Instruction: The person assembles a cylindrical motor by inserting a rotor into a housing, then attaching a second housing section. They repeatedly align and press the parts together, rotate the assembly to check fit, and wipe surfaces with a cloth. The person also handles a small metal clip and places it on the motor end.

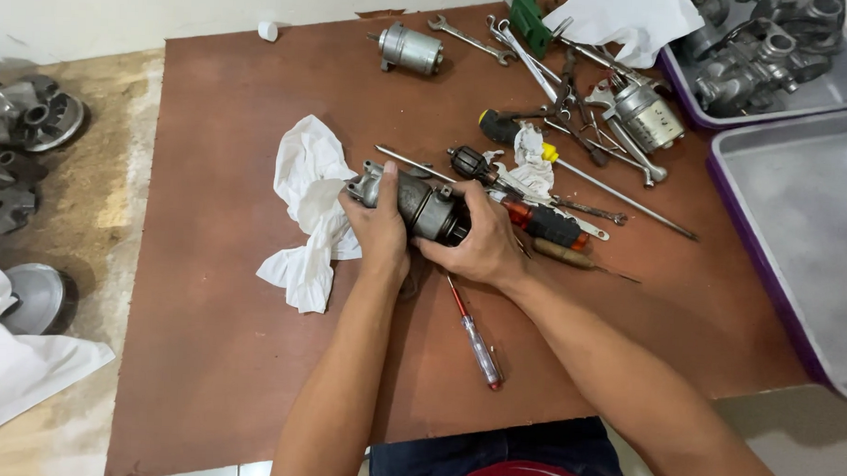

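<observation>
Both my hands hold a small grey and black starter motor [423, 206] just above the brown board [232, 353]. My left hand [379, 229] grips its pale metal end cap. My right hand [482, 242] wraps the dark end of the body. A crumpled white cloth [309, 206] lies to the left, touching my left hand. A screwdriver with a clear and red handle [477, 341] lies on the board under my right wrist.
Screwdrivers, wrenches and a long thin rod [622, 195] are scattered behind my hands. Another small motor [410, 48] lies at the far edge, a third [646, 112] among the tools. Two metal trays [800, 214] stand right; engine parts [29, 121] lie on the floor left.
</observation>
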